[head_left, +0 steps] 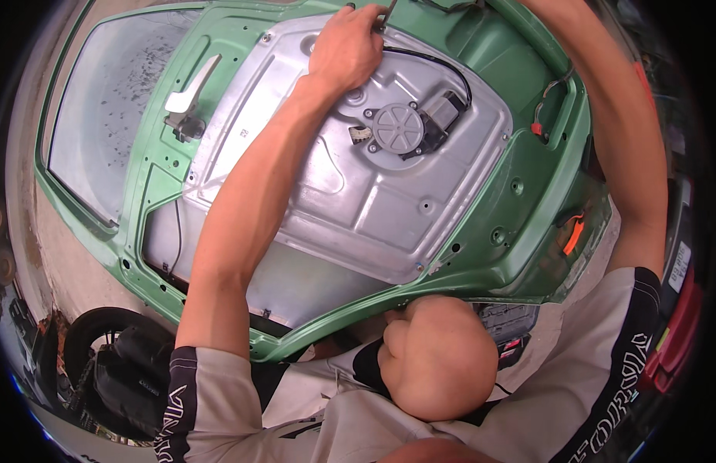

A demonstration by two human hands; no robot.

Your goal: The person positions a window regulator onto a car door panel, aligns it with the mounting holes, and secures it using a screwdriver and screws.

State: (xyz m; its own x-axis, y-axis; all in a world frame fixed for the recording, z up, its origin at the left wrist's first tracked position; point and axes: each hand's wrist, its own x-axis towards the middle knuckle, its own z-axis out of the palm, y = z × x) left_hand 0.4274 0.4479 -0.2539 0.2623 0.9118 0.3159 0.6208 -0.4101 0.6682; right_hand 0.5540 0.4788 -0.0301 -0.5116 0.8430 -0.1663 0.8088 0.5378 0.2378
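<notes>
A green car door [520, 193] lies in front of me, with a silver metal inner panel [373, 208] on it. My left hand [346, 46] is at the panel's far edge, its fingers bent around a thin dark piece [387, 15] that I cannot make out. Below and right of that hand sits a window motor [400, 127] with a round ribbed housing, and a black cable [443, 62] curves over from the hand's side to its black body. Only my right forearm [620, 116] shows, reaching along the door's right side; the right hand is beyond the upper edge.
A white door handle [194, 89] and the window glass [115, 108] are on the left. A red connector [536, 129] and an orange piece [574, 238] are on the right. A bent knee [443, 359], a dark plastic case [508, 318] and a black wheel [88, 347] are near.
</notes>
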